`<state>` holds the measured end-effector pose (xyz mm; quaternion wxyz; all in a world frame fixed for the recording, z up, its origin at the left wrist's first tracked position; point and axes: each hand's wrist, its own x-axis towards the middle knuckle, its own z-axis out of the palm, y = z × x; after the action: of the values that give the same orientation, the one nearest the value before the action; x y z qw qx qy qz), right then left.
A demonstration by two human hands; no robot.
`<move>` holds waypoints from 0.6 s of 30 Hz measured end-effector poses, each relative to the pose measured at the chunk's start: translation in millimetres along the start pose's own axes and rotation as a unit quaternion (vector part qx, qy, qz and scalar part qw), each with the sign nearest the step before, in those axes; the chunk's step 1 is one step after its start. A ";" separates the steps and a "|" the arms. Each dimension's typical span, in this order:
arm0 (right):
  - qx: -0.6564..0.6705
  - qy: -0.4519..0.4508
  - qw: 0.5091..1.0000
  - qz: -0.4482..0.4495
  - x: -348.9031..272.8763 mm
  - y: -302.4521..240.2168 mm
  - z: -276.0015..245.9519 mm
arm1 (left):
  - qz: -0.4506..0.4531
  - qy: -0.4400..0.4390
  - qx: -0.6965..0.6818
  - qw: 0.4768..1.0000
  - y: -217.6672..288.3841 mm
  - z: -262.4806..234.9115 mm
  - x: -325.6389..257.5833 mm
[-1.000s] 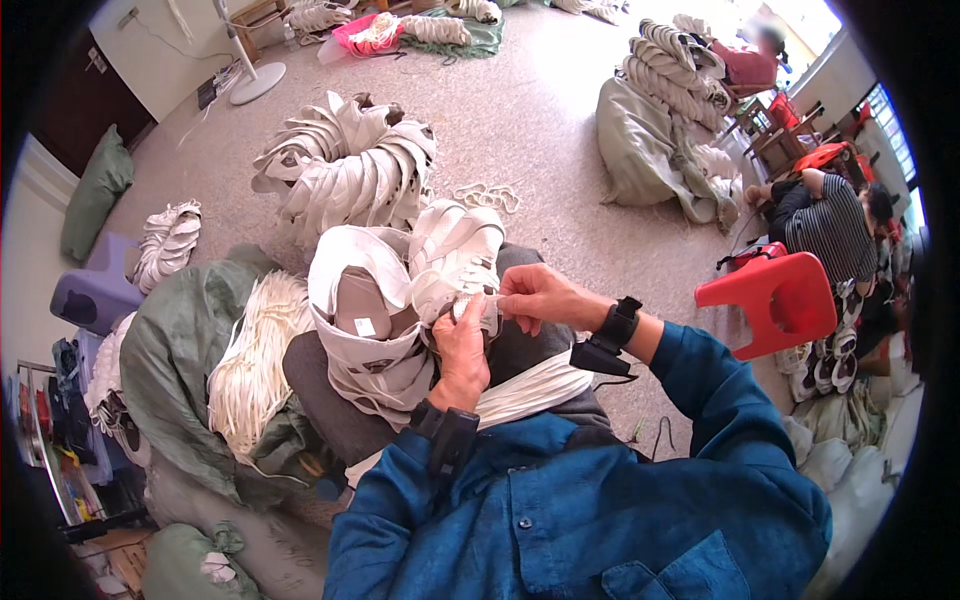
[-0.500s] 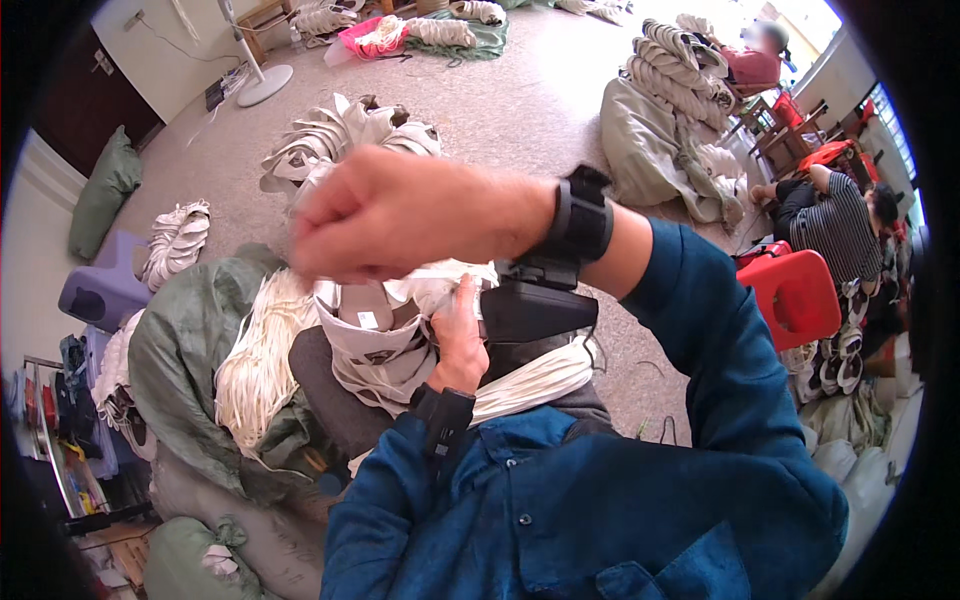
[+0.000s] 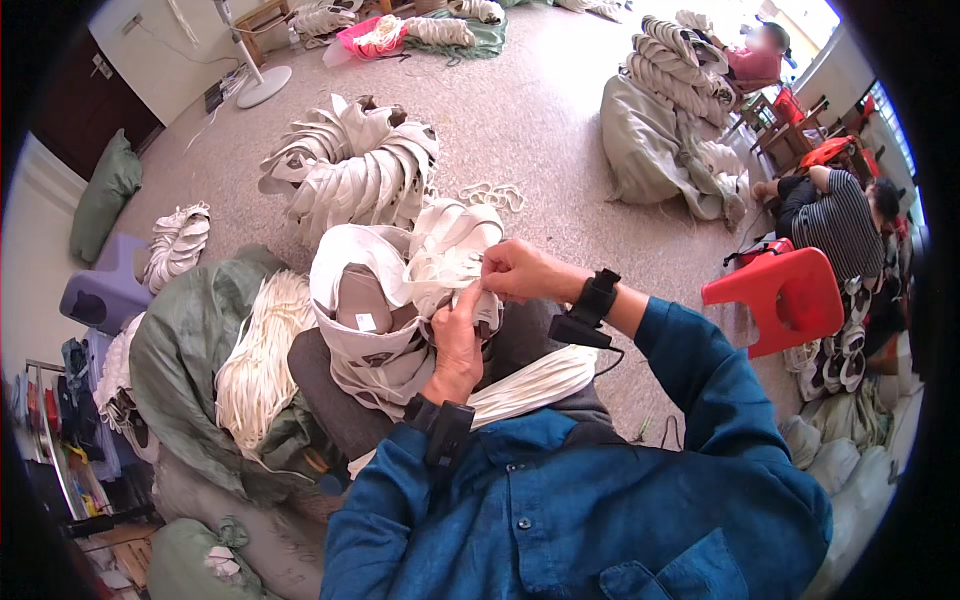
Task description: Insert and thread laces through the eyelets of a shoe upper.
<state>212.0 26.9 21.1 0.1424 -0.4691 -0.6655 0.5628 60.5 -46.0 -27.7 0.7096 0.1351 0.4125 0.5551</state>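
White upper: with twelve straight ahead, the white shoe upper point(image 3: 450, 235) is resting on the lap at the clock's centre.
Left hand: the left hand point(image 3: 457, 345) is clamping the upper's near side, thumb on top; its fingertips are hiding from me.
Right hand: the right hand point(image 3: 518, 270) is holding its fingers together at the upper's four o'clock edge; anything pinched there I cannot tell.
Lap edges: nested uppers point(image 3: 385, 350) are crowding nine o'clock; a lace bundle point(image 3: 530, 385) is lying at five.
Open floor: bare floor point(image 3: 545, 130) is stretching toward twelve, between a ring of uppers point(image 3: 360, 185) at half past ten and a sack point(image 3: 640, 150) at half past one.
Right edge: a red stool point(image 3: 805, 290) is standing at three, well apart.
Change: the right hand, lifted across toward ten half a second ago, is now meeting the upper again.
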 end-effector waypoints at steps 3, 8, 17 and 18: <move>0.016 0.007 1.000 0.001 -5.2 3.1 3.4 | 0.041 0.046 0.003 0.998 -11.6 1.1 6.5; 0.082 0.043 0.996 0.011 -40.2 22.2 -13.3 | 0.039 0.061 0.012 0.997 -14.2 0.8 7.0; 0.013 0.002 0.993 0.118 -107.0 52.1 -41.3 | 0.069 0.043 -0.002 0.997 -19.3 -3.4 9.1; 0.014 0.002 0.993 0.117 -105.9 53.9 -44.7 | 0.073 0.034 -0.002 0.997 -18.3 -3.1 8.1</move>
<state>324.1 -32.7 24.0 0.0833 -0.5433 -0.5977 0.5837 70.9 -46.0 -45.1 0.6530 0.1449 0.4239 0.6107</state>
